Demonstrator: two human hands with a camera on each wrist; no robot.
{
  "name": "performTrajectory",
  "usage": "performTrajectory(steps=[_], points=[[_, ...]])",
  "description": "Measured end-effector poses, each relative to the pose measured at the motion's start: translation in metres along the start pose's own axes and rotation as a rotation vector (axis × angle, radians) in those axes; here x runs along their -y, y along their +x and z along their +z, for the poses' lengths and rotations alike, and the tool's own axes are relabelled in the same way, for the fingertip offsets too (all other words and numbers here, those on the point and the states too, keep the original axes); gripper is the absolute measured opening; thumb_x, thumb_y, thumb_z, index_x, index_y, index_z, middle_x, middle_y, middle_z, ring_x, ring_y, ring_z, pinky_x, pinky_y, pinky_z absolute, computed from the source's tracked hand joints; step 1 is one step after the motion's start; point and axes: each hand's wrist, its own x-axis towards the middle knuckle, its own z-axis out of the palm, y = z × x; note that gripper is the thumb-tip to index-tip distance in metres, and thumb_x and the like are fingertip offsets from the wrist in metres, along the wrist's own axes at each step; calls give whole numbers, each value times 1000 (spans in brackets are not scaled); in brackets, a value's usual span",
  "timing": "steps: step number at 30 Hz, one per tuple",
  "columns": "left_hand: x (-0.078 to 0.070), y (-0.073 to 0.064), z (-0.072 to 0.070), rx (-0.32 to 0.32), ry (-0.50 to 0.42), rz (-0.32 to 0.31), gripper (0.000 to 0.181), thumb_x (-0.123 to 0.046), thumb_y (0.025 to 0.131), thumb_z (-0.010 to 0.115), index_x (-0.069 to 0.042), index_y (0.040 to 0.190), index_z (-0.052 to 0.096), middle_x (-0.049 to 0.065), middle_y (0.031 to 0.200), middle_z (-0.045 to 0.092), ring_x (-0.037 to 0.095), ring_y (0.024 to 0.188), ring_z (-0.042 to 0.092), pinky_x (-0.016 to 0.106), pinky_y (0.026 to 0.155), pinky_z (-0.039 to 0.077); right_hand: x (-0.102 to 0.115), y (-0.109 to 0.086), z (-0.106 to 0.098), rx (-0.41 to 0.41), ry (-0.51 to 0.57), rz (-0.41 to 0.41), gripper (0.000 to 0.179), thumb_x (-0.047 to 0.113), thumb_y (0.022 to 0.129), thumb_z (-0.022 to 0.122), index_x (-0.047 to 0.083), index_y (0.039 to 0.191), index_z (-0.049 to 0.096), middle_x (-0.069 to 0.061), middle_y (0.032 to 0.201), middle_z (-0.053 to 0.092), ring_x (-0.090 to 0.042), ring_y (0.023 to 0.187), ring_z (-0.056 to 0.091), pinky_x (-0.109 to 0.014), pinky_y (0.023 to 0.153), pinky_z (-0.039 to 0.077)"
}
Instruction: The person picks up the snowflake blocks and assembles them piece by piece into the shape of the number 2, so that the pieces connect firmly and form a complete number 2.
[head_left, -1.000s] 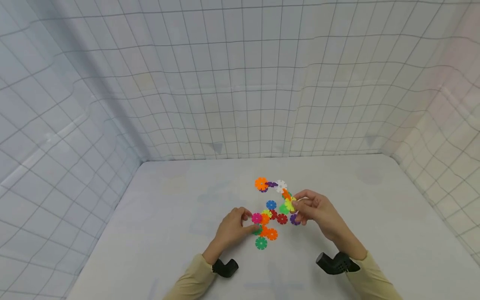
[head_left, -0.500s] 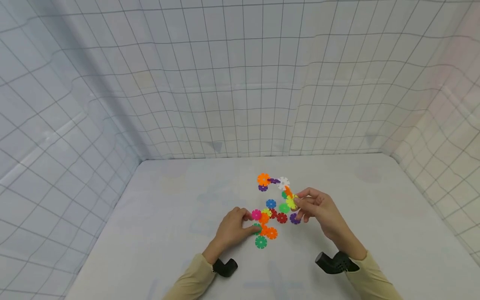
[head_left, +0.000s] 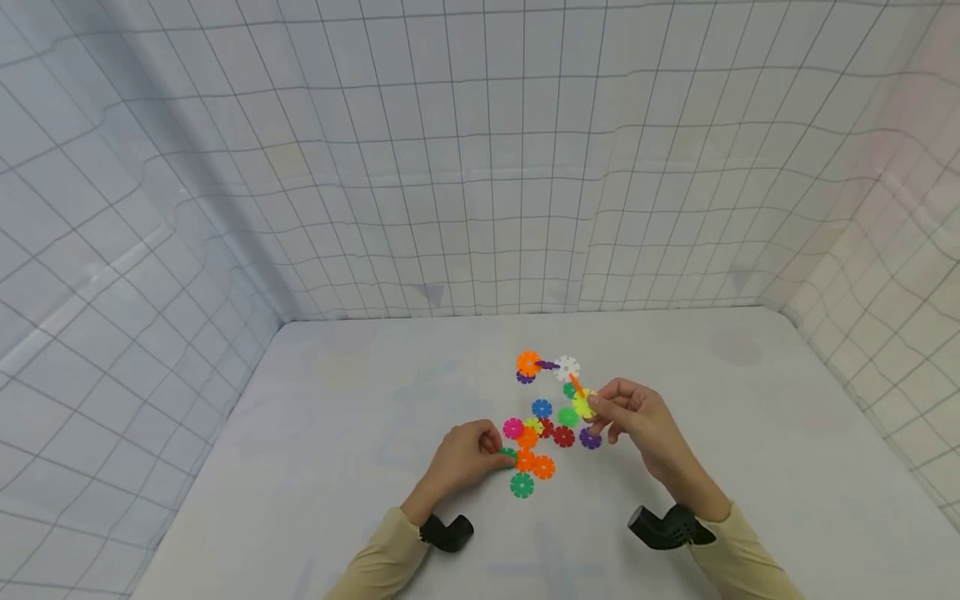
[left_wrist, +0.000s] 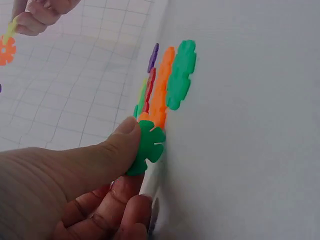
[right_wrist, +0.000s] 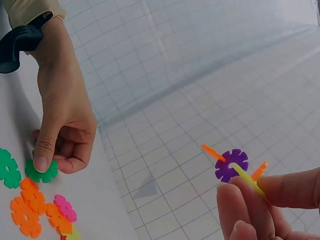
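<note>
pinched green disc, pinched yellow disc, white disc, pink disc, beige sleeves, dark-gridded pale walls

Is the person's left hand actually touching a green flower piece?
Touching. The left wrist view shows the left hand pinching the green flower piece by its edge, with no gap between.

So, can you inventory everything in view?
Table: 1, white, lower head view
Gridded enclosure: 1, pale, around table
Disc chain: 5 linked discs, orange, purple, white, orange, yellow, raised
Held disc: 1, green, cluster's left
Other discs: 13, three orange; two each red, purple, dark green; one each light green, blue, yellow, pink; tabletop
Wrist devices: 2, black, both sides
Sleeves: 2, pale yellow, bottom
Left grip: 1, pinching held disc
Right grip: 1, pinching disc chain
</note>
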Motion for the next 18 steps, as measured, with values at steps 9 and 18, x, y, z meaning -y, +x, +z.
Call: performTrajectory(steps=[9,18], points=[[-16,0,-15,-67,-389,46,23,-24,75,82,-7,82,68,0,70,66,22,61,63,29,57,52,-2,1,7,-11,0,27,21,16,93,62,-5,94,56,-9,74,64,-30,67,63,-26,52,49],[-47,-12,-18,-47,-677,82,19,-15,80,77,-1,89,70,8,82,71,37,77,67,34,67,55,-5,-1,15,-14,7,32,25,16,91,65,-6,98,56,-13,76,63,-31,66,59,-25,54,48]])
